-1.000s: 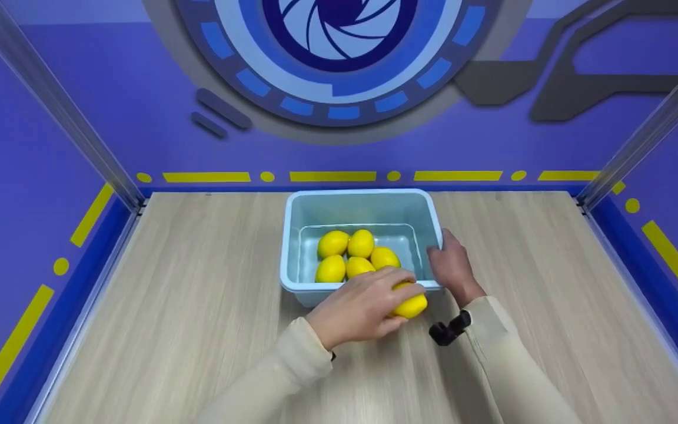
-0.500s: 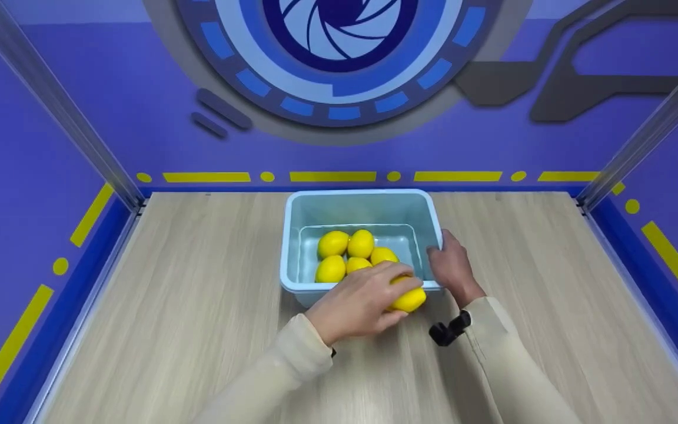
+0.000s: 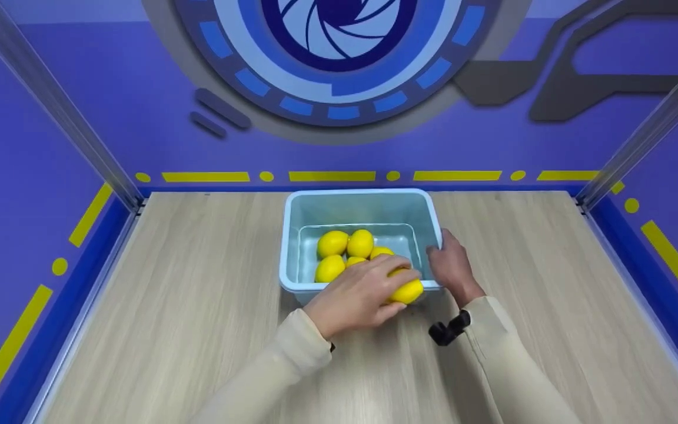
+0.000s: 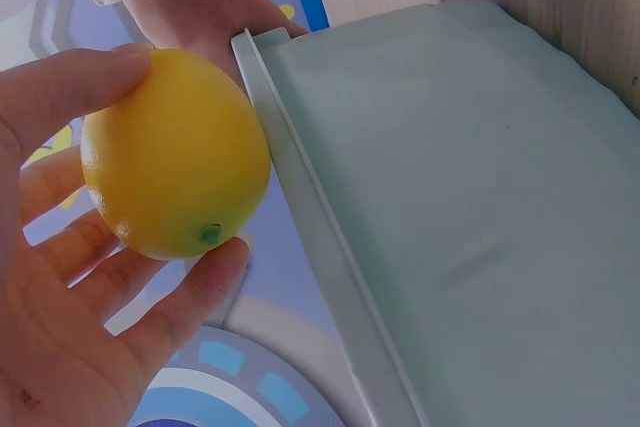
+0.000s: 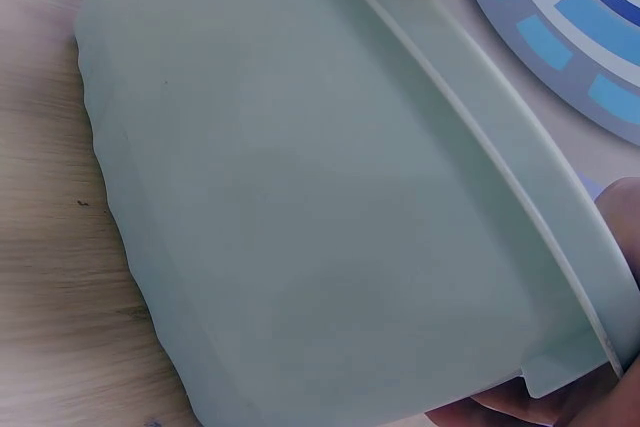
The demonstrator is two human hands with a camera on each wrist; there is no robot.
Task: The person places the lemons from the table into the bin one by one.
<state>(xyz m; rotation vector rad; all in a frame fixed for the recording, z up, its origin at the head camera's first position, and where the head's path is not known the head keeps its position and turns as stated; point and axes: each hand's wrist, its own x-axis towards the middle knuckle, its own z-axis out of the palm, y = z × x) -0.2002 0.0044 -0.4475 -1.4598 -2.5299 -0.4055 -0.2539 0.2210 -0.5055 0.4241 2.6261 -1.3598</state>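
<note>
A yellow lemon (image 3: 408, 291) is pinched between the thumb and fingers of my left hand (image 3: 356, 297), over the near rim of a light blue plastic bin (image 3: 368, 206). In the left wrist view the lemon (image 4: 180, 157) shows a small green stem spot and sits beside the bin's rim (image 4: 320, 217). My right hand (image 3: 452, 262) grips the bin's right side near the front corner, its fingers partly hidden under the rim. Several more lemons (image 3: 333, 243) lie inside the bin on its left and middle, some partly covered by my left hand.
The bin stands on a wood-grain table (image 3: 209, 282), against the back. A blue-purple patterned panel (image 3: 139, 106) rises behind it, with side panels and metal corner posts (image 3: 74, 112) left and right. A black strap device (image 3: 449, 330) sits at my right wrist.
My left hand has moved slightly up and forward with the lemon, from in front of the near rim to over it. The right hand and bin have stayed put.
</note>
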